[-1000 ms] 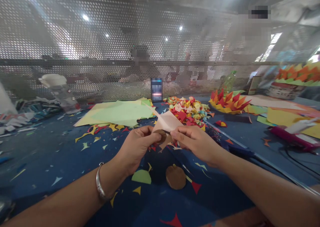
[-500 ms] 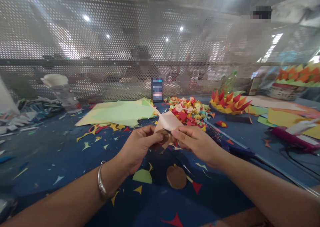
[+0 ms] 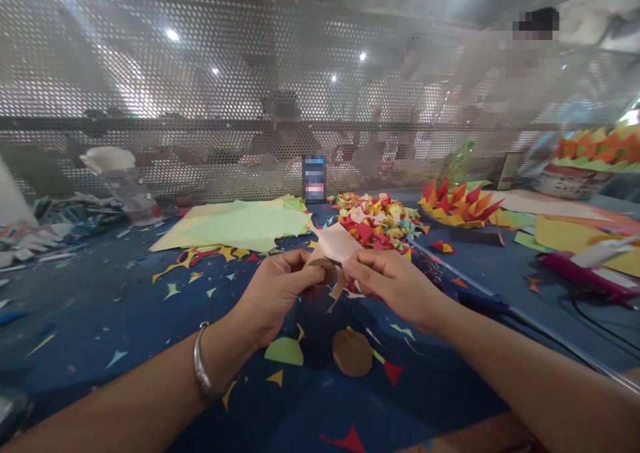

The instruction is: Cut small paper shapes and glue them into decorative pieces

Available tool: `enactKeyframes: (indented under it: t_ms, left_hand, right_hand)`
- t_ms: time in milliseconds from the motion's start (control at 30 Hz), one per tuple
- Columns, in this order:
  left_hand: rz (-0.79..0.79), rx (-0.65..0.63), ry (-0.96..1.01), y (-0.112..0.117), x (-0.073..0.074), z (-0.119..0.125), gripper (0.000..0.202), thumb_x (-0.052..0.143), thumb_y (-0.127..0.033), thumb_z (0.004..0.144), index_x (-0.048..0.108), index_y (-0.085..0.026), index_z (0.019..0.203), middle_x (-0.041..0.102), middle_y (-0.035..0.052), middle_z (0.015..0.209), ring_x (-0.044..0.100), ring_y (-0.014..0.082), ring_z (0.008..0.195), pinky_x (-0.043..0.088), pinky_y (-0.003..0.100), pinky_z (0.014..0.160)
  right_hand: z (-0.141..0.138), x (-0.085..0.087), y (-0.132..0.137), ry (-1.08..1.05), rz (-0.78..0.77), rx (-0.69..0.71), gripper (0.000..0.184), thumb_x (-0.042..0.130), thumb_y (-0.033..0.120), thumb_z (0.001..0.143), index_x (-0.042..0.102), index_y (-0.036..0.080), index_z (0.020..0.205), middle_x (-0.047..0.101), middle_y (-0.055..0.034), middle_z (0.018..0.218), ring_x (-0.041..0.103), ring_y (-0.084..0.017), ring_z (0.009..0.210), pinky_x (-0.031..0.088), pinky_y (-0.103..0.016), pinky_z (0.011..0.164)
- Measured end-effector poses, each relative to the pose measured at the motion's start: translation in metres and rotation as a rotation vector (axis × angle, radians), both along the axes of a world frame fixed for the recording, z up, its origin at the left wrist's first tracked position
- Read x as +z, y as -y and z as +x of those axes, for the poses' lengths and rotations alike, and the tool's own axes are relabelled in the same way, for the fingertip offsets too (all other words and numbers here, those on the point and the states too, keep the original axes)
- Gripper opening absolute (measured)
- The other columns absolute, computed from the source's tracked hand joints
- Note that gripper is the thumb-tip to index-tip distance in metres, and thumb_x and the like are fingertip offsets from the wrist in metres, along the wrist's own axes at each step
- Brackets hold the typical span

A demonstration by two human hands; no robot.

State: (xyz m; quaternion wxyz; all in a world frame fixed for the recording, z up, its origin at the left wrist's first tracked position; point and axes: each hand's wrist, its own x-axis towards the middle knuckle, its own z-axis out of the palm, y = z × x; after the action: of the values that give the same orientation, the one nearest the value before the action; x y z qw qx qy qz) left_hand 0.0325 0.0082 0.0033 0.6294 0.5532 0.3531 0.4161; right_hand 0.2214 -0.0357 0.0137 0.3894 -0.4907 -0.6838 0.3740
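Note:
My left hand (image 3: 273,292) and my right hand (image 3: 393,283) meet above the blue table (image 3: 100,320), each with its fingers pinched shut on a small pale pink paper piece (image 3: 336,243). A brown round cutout (image 3: 323,268) sits between the fingertips, under the pink paper. A silver bracelet circles my left wrist. On the table just below the hands lie a second brown round cutout (image 3: 352,352) and a green half-disc (image 3: 284,352).
Light green and yellow sheets (image 3: 235,226) lie behind the hands. A heap of coloured paper bits (image 3: 383,221) and an orange-red spiky paper ring (image 3: 457,205) are at the back right. A pink tool (image 3: 585,274) lies at right. Scraps litter the table; a perforated screen stands behind.
The hands stay together on the paper. The pink piece has tilted slightly and the brown cutout has shifted a little between the fingers.

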Motion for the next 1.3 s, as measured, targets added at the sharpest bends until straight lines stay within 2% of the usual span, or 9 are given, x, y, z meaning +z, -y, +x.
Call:
enactKeyframes:
  t_ms: [233,400,633,867,1067,1300]
  left_hand:
    - [0.079,0.007,-0.035,0.0011,0.0015,-0.0011,0.008,0.071,-0.019,0.067,0.066,-0.013,0.068,0.062,-0.0004,0.062,0.049,0.0083,0.057,0.037,0.021,0.056]
    - [0.115,0.002,-0.076,0.0021,0.0030,-0.0006,0.007,0.071,-0.018,0.066,0.066,-0.014,0.066,0.061,-0.0012,0.062,0.049,0.0091,0.059,0.036,0.021,0.058]
    - [0.179,0.018,-0.191,0.0027,0.0039,-0.0017,0.014,0.068,-0.022,0.067,0.058,-0.015,0.060,0.050,-0.0054,0.057,0.042,0.0085,0.055,0.031,0.022,0.056]
    - [0.241,-0.004,-0.287,0.0018,0.0048,-0.0039,0.012,0.065,-0.024,0.070,0.061,-0.016,0.063,0.049,-0.0053,0.056,0.037,0.0087,0.053,0.026,0.023,0.053]
    - [0.286,0.013,-0.323,0.0020,0.0040,-0.0044,0.013,0.063,-0.022,0.069,0.057,-0.017,0.059,0.042,-0.0066,0.052,0.032,0.0085,0.051,0.022,0.023,0.051]
    - [0.310,-0.019,-0.350,0.0027,0.0055,-0.0050,0.005,0.060,-0.018,0.066,0.062,-0.017,0.061,0.050,-0.0049,0.053,0.036,0.0091,0.049,0.023,0.023,0.049]
  right_hand:
    - [0.0019,0.0025,0.0003,0.096,0.043,0.007,0.040,0.051,0.051,0.092,0.053,0.017,0.072,0.039,0.0053,0.058,0.033,-0.009,0.053,0.024,-0.025,0.050]
    - [0.0030,0.0021,-0.0005,0.135,0.033,0.011,0.040,0.051,0.053,0.091,0.054,0.018,0.075,0.035,0.0063,0.057,0.030,-0.009,0.051,0.020,-0.025,0.048]
    - [0.0034,0.0016,-0.0001,0.194,0.064,0.018,0.039,0.051,0.051,0.092,0.052,0.018,0.073,0.035,0.0055,0.059,0.031,-0.009,0.052,0.021,-0.026,0.049]
    - [0.0028,0.0035,-0.0001,0.235,0.092,0.036,0.038,0.050,0.050,0.093,0.055,0.017,0.075,0.038,0.0048,0.060,0.033,-0.010,0.053,0.022,-0.027,0.049]
    - [0.0032,0.0042,0.0014,0.279,0.123,0.030,0.037,0.050,0.049,0.094,0.055,0.018,0.074,0.038,0.0044,0.061,0.034,-0.010,0.054,0.023,-0.026,0.050]
    - [0.0033,0.0041,0.0017,0.317,0.137,0.021,0.038,0.049,0.050,0.094,0.054,0.019,0.074,0.036,0.0052,0.058,0.033,-0.010,0.052,0.024,-0.025,0.048]
